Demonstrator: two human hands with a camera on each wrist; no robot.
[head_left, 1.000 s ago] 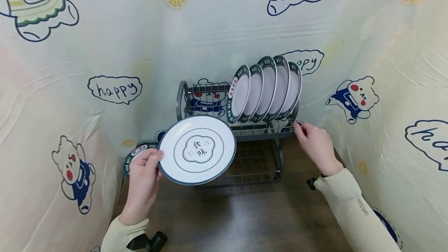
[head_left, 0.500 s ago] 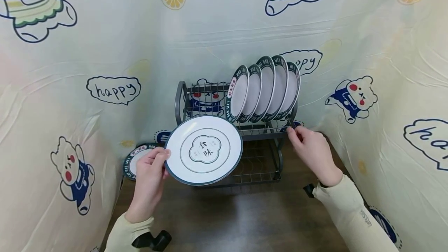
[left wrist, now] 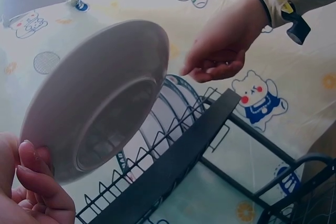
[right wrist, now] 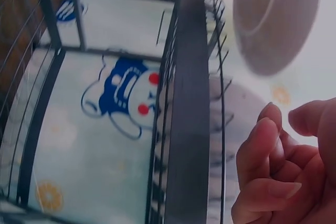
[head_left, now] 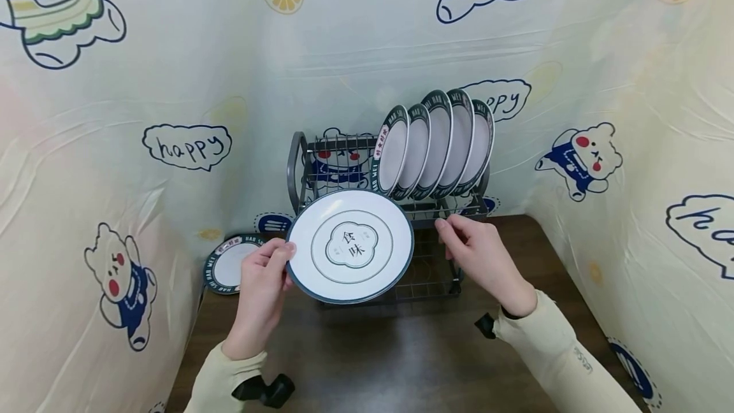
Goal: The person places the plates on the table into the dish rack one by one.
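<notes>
My left hand (head_left: pixel 265 295) pinches the left rim of a white plate (head_left: pixel 355 292) with a dark blue-green edge and a flower-shaped emblem. The plate is held in front of the dish rack (head_left: pixel 297 174); its plain underside (left wrist: pixel 105 98) faces the left wrist camera. My right hand (head_left: pixel 484 257) hovers before the rack's front rail, right of the held plate and apart from it. Its fingers (right wrist: pixel 257 153) are loosely curled with nothing between them. Several plates (head_left: pixel 437 145) with green lettered rims stand on edge in the right part of the rack's upper tier.
One more lettered plate (head_left: pixel 229 266) lies left of the rack, partly behind my left hand. The rack's lower wire tier (head_left: pixel 421 273) stands on a dark wooden surface (head_left: pixel 367 362). A printed cloth (head_left: pixel 344 50) hangs around the back and sides.
My left hand has carried the plate to the right. The right hand has left the rack's right front corner and moved left toward the plate.
</notes>
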